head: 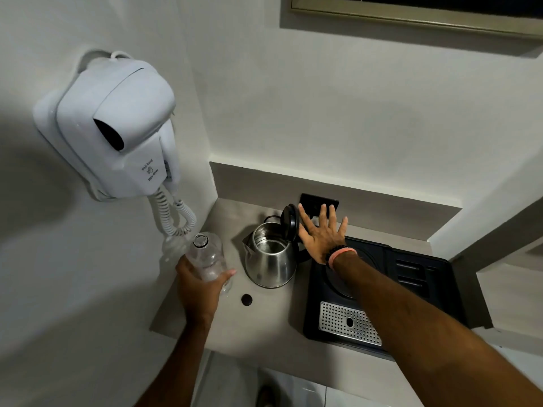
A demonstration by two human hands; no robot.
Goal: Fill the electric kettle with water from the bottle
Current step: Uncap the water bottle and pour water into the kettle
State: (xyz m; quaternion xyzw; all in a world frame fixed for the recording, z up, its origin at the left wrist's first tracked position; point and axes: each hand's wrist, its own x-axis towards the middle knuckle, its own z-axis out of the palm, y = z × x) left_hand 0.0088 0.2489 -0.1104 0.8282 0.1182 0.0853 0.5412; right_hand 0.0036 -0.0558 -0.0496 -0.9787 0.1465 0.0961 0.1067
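Left hand (202, 289): closed around the lower body of a clear plastic bottle (207, 257), fingers wrapped from behind and the thumb tip showing on the side nearer the kettle. The bottle is uncapped, its open mouth at the top, and it leans slightly away from the hand toward the wall. Contents are hard to judge through the clear plastic.

Right hand (321, 233): fully open, fingers spread and extended, holding nothing. The thumb-side edge of the palm lies just beside the raised lid (289, 221); whether it touches the lid cannot be told. Two bands, one dark and beaded, one pink, sit at this wrist.

Electric kettle (270, 259): stainless steel, standing upright on the grey counter (264, 324), between the two hands, just beside the right palm and near the bottle. The black lid stands open on its hinge, exposing the interior.

A small dark bottle cap (246, 299) lies on the counter just beside the left hand's fingers, in front of the kettle.

A black tray (411, 289) with a perforated metal plate lies under the right forearm. A white wall-mounted hair dryer (117, 127) hangs above the left hand, its coiled cord reaching down behind the bottle.
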